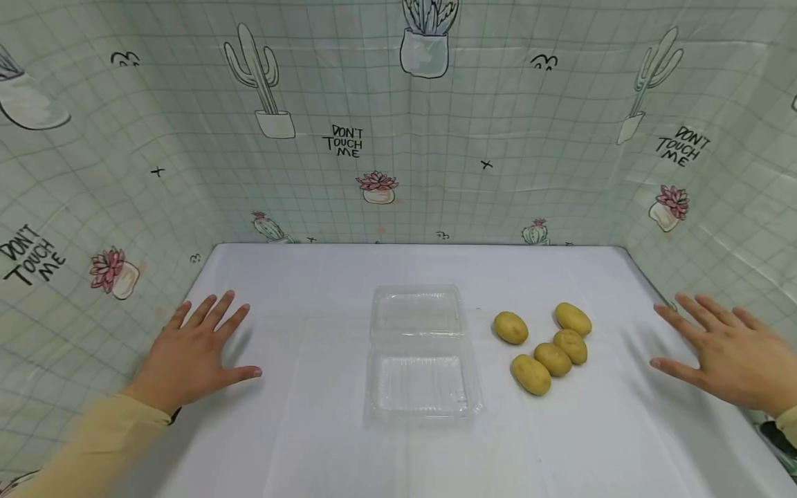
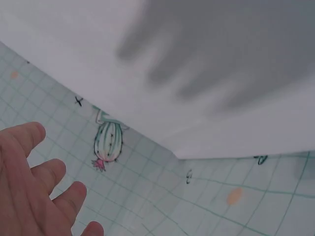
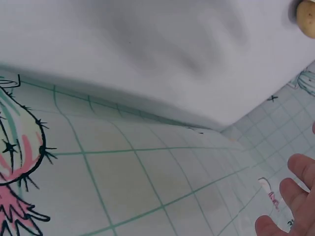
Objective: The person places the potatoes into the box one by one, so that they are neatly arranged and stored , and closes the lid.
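Observation:
An unfolded clear plastic clamshell box point(image 1: 423, 353) lies near the middle of the table, lid part toward the back. To its right are several potatoes point(image 1: 531, 374): one sits apart, the others form a slanting row. My left hand point(image 1: 189, 356) hovers over the table's left side with fingers spread, holding nothing. Over the right edge, my right hand point(image 1: 737, 353) is likewise spread and holds nothing. The left wrist view has the left fingers point(image 2: 49, 172) at the lower left. At the right wrist view's top right corner, one potato point(image 3: 307, 18) is partly cut off.
A white cloth covers the table point(image 1: 311, 443). Behind it and at both sides hangs a green checked curtain point(image 1: 436, 138) with printed cacti and lettering. Both hands cast shadows on the tabletop.

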`<state>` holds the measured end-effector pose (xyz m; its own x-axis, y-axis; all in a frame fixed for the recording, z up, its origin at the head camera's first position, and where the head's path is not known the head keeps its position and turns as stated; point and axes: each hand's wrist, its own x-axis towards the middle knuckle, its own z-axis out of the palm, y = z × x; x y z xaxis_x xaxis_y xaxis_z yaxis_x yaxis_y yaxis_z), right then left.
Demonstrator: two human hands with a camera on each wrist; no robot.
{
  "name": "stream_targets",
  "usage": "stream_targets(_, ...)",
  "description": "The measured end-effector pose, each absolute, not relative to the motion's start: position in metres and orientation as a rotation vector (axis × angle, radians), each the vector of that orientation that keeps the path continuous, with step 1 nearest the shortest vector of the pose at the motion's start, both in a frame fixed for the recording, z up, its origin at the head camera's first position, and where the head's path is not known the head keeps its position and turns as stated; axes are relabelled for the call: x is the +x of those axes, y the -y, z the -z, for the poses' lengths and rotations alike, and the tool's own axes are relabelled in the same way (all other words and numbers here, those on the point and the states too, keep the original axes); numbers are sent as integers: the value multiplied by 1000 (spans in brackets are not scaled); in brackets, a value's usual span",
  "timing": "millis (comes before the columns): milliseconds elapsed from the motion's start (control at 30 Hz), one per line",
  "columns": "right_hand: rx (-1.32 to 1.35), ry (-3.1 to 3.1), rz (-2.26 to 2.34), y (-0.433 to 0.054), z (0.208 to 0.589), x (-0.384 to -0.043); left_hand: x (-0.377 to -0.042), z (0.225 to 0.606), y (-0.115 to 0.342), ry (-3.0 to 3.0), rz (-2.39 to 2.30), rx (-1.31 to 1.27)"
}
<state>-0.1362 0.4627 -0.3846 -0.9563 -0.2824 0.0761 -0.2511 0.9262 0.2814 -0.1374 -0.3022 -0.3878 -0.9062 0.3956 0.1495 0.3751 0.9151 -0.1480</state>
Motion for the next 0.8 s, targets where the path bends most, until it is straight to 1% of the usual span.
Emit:
stream_targets(367, 479, 2938, 344, -458, 384, -136, -134, 396, 280, 2903, -140, -611)
stream_targets(800, 481, 2944, 369, -449, 383, -138, -138, 394, 260, 2908, -59, -603)
